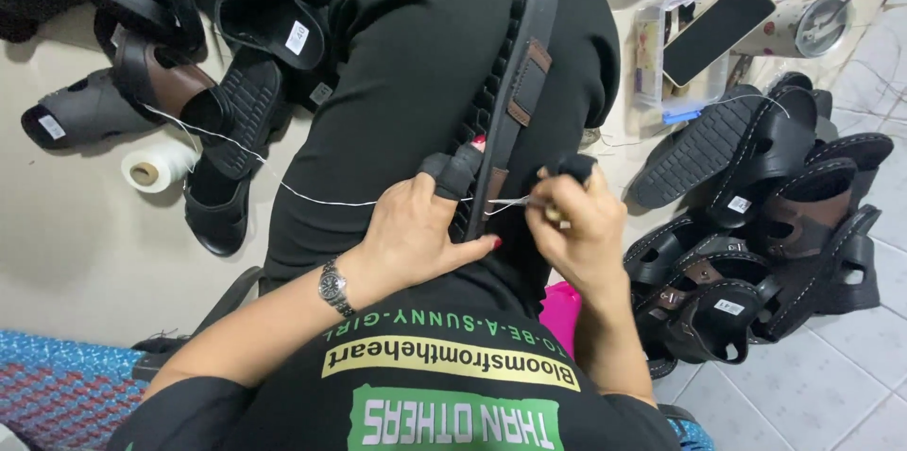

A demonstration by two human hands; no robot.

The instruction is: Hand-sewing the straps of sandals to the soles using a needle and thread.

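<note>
A black sandal (518, 64) with brown strap tabs lies lengthwise on my lap, sole edge up. My left hand (425, 224), with black finger guards on two fingers and a wristwatch, grips the sandal's near end. My right hand (576, 220), also wearing a black finger guard, pinches a thin metal needle (515, 203) against the sandal's side. A white thread (312, 194) runs from the needle leftward across my thigh to a white spool (156, 168) on the floor.
Piles of black and brown sandals lie on the floor at left (227, 54) and right (765, 224). A dark phone (718, 31) rests on a clear plastic box at upper right beside a lidded cup (817, 26). A pink object (562, 309) sits under my right arm.
</note>
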